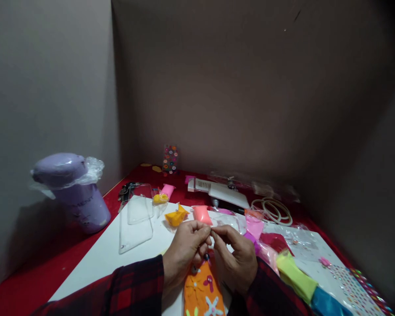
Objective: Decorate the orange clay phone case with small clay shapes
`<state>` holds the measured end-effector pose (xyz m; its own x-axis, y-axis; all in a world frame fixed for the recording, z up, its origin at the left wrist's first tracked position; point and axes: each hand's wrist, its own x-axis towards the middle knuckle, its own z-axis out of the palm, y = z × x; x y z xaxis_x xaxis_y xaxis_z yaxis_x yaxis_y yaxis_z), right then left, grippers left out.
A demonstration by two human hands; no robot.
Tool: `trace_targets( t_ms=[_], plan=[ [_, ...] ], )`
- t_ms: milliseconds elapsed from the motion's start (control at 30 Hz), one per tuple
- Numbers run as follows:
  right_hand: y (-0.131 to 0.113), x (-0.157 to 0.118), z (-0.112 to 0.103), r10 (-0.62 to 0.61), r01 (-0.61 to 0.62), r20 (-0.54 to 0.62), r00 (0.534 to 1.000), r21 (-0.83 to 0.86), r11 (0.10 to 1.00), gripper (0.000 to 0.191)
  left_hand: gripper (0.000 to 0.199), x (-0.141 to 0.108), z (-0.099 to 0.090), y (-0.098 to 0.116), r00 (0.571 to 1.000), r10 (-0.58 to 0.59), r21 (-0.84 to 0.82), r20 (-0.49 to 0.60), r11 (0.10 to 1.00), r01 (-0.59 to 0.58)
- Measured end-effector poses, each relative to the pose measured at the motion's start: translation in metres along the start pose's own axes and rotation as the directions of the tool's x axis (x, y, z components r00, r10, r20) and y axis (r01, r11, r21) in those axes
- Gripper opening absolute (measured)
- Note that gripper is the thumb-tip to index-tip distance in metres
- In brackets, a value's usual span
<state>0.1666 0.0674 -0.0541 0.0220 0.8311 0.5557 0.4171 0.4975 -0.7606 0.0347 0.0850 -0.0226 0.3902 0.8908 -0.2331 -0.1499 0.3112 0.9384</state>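
My left hand (186, 248) and my right hand (236, 255) meet at the fingertips, each closed in a pinch. Whatever sits between them is too small to make out. Below the hands lies an orange slab (200, 287), shaped like a phone case and decorated with a magenta shape, a pale star-like flower and yellow-green bits; its upper part is partly covered by my left hand. Just beyond my fingers rest a coral-pink clay packet (202, 215) and an orange-yellow packet (177, 217).
Clear phone cases (136, 235) lie on the white board (95, 267) at left. A wrapped purple tumbler (82, 202) stands behind them. Coloured clay packets (294, 276) and gem stickers (352, 283) spread out at right. Farther back are a white device (228, 195) and a coiled cable (276, 213).
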Motion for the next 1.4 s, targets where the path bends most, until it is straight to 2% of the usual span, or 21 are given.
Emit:
trace_targets(
  t_ms=[267,533,900,1400],
  plan=[
    [0.0022,0.001,0.0006,-0.04,0.04,-0.012,0.999,-0.012,0.999,0.01,0.031,0.0025,-0.0013,-0.0029,0.999,0.042,0.075,-0.021,0.996,-0.04],
    [0.0021,0.0008,0.0014,-0.04,0.04,0.013,0.999,-0.043,0.998,0.012,0.03,0.0033,-0.0018,-0.0031,0.999,0.026,0.043,-0.029,0.999,-0.025],
    [0.0014,-0.0002,0.0007,-0.059,0.059,0.001,0.998,-0.082,0.995,0.013,0.031,0.0029,-0.0027,-0.0049,0.998,0.05,0.119,-0.026,0.992,-0.046],
    [0.0017,0.0006,-0.0027,-0.174,0.177,0.033,0.984,-0.1,0.979,0.013,0.029,0.0029,-0.0052,-0.0036,0.999,0.045,0.082,-0.007,0.996,-0.044]
  ],
)
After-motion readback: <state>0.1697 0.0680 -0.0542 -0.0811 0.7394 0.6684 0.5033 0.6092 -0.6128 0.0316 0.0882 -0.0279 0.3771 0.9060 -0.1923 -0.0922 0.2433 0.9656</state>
